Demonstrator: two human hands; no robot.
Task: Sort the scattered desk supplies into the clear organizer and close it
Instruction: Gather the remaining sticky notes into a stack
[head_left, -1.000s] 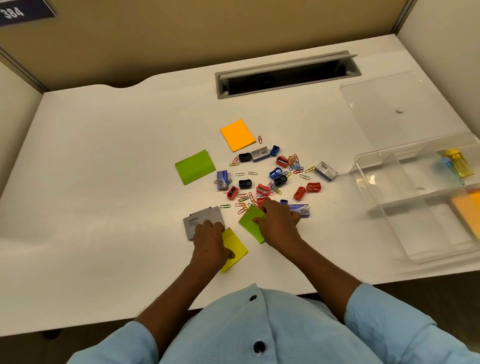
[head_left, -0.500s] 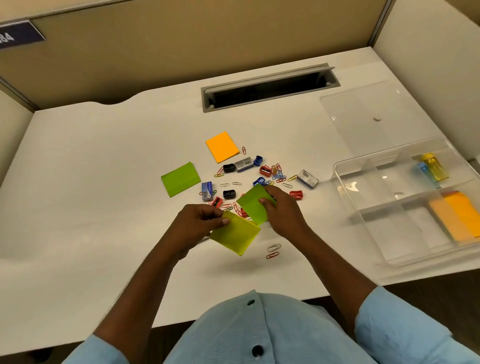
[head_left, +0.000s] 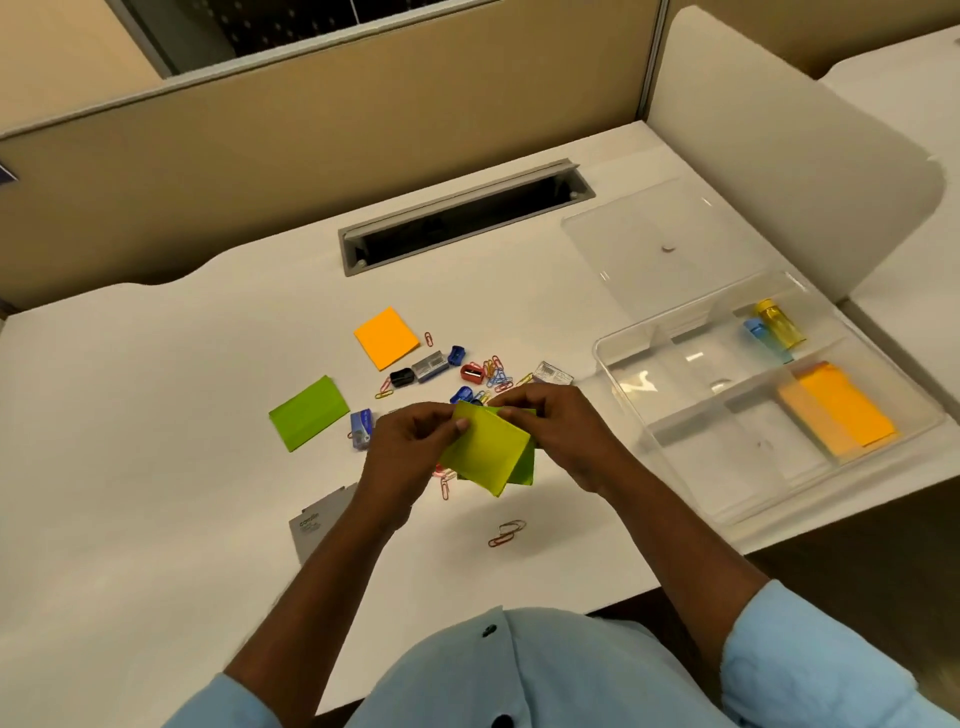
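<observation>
The clear organizer (head_left: 769, 400) lies open on the worktop (head_left: 156, 415), to the right of both hands and nearer the right hand (head_left: 550, 431). Two green sticky pads (head_left: 488, 452) are pinched between the fingers (head_left: 460, 425) of the left hand (head_left: 410, 447) and the right, held above the worktop.

White desk (head_left: 156, 415) with cable slot (head_left: 462, 218), beige partition walls (head_left: 311, 140).

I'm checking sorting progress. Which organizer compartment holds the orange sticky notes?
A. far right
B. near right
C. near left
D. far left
B: the orange notes lie in the organizer section nearest the person on the right; the far right one holds small bottles.
</observation>
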